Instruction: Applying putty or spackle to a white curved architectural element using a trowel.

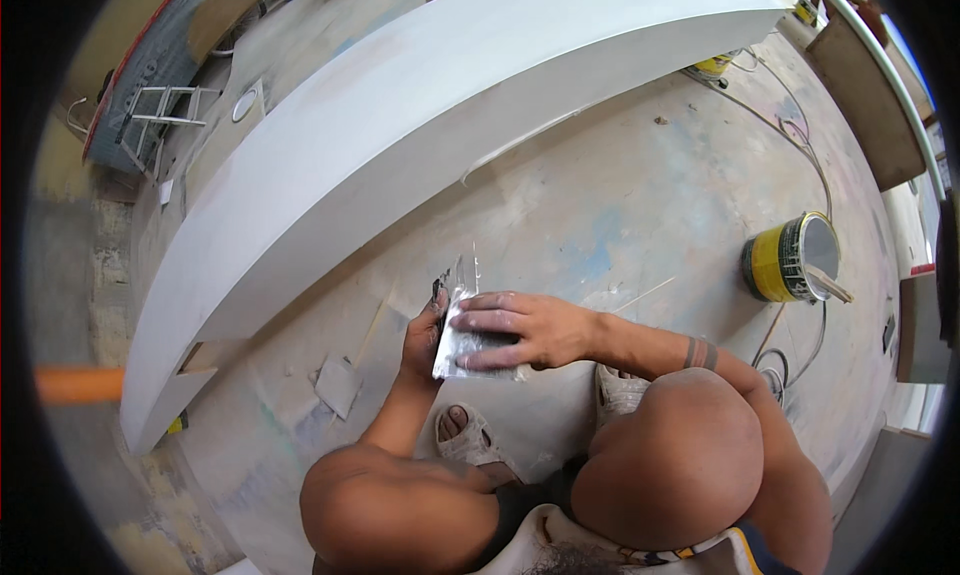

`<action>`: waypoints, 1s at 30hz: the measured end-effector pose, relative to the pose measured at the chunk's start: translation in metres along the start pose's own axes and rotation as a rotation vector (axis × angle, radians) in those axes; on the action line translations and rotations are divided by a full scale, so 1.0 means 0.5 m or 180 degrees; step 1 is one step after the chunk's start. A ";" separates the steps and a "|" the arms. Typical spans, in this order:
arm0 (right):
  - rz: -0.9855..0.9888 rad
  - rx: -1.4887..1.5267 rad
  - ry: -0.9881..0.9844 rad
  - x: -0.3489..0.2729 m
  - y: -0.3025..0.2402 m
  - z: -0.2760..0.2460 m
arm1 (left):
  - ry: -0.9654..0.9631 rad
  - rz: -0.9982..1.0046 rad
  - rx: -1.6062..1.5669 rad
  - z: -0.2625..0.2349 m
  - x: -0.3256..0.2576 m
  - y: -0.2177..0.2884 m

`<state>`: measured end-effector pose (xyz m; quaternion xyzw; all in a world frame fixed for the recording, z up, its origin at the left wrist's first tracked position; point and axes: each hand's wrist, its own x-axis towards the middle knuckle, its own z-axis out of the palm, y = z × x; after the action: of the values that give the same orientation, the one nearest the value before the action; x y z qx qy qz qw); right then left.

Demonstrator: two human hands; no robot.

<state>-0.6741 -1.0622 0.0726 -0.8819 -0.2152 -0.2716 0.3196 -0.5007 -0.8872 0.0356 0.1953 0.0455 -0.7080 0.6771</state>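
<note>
I squat with both hands in front of my knees. A shiny metal putty scraper [449, 353], smeared with whitish paste, is between them. My left hand [422, 335] is closed around its left side, near a dark, dirty part at the top. Across the scraper's face lie the slightly spread fingers of my right hand [530, 329], with whitish paste on them. The right thumb is hidden, and I cannot tell whether a second blade is under those fingers. Beyond my hands, a long curved white panel [390, 105] arches over the floor, apart from both hands.
A yellow and black paint can [768, 263] with a stick in it stands on the right. Hoses [815, 165] run along the floor there. A pale square piece [338, 386] lies left of my feet. A white metal stand [165, 105] is at the far left, an orange pipe [80, 384] below it.
</note>
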 end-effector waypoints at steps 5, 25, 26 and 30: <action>0.1595 -0.0726 -0.0255 -0.107 0.024 -0.037 | 0.0643 0.0813 0.0797 0.066 0.042 -0.029; 0.2998 0.5020 0.4456 -0.173 0.130 -0.134 | 0.0299 0.2121 0.7088 0.143 0.060 -0.061; 0.3089 0.3646 0.4173 -0.209 0.182 -0.179 | 0.0214 0.2219 0.7120 0.137 0.051 -0.063; 0.2798 0.0304 0.4809 -0.312 0.350 -0.379 | 0.0512 0.2536 0.6555 0.104 0.029 -0.072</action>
<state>-0.7607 -1.3465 0.0209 -0.4547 0.4024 -0.6262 0.4890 -0.5472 -0.9152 0.0715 0.7113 -0.5875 -0.1240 0.3654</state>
